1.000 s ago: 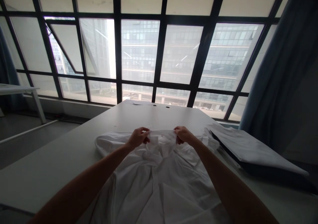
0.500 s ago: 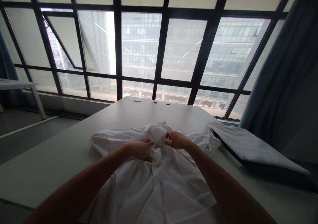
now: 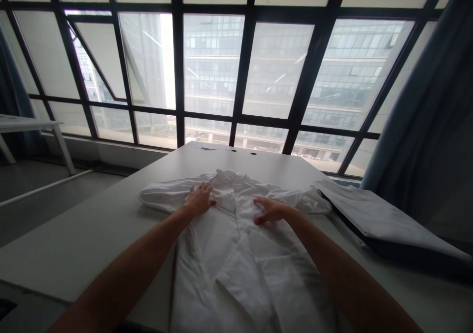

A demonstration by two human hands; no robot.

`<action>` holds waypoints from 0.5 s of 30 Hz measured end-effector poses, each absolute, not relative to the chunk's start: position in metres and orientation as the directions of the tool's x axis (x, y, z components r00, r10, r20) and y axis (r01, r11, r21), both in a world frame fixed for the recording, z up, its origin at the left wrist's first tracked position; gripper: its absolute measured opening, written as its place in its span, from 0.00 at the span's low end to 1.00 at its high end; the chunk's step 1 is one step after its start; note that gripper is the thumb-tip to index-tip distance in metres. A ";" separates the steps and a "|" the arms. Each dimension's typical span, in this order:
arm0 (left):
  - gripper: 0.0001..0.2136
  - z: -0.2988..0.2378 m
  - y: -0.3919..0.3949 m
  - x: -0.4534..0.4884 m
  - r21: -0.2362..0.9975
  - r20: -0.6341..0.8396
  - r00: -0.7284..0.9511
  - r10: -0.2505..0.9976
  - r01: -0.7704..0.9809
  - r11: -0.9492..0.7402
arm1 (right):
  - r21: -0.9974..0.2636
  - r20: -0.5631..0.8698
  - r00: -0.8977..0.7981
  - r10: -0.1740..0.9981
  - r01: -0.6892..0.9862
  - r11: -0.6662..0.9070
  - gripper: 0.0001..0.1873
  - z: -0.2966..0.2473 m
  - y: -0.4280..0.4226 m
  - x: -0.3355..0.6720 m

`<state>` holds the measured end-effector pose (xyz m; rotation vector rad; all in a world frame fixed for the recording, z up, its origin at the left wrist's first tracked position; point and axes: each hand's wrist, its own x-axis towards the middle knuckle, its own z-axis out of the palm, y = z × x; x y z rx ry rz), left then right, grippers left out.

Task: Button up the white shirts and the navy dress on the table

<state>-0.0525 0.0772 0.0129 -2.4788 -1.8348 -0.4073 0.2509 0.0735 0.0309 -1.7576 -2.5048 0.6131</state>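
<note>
A white long-sleeved shirt (image 3: 229,254) lies spread over the table with its collar end away from me and its lower part toward me. Its front is wrinkled, and a loose flap shows near the middle. My left hand (image 3: 200,198) rests on the upper left of the shirt, palm down with fingers apart. On the upper right, my right hand (image 3: 269,211) touches the cloth, thumb and fingers spread, holding nothing. The sleeves reach out to both sides, the right one bunched up.
The white table (image 3: 111,234) stretches toward large black-framed windows (image 3: 209,67). Folded white cloth lies over a dark item (image 3: 391,219) at the right. A blue curtain (image 3: 410,101) hangs beyond it. Another white table (image 3: 29,123) stands at the far left.
My hands have moved apart from the collar area, the left outward and slightly up. The bunched cloth between them now lies flatter, with the collar and front more spread out.
</note>
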 end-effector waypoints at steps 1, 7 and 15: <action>0.18 0.015 0.072 -0.045 0.092 0.286 0.305 0.908 0.935 -0.343 | -0.319 -0.145 -0.366 0.919 0.897 0.307 0.52 0.031 0.074 0.251; 0.10 0.021 0.031 0.009 0.185 0.241 0.559 0.793 0.776 -0.603 | -0.169 0.171 -0.219 0.961 0.954 0.248 0.16 0.020 0.045 0.193; 0.08 0.000 0.046 -0.002 0.342 0.248 0.482 0.840 0.768 -0.541 | -0.217 0.109 -0.135 0.985 0.964 0.156 0.18 0.005 0.034 0.168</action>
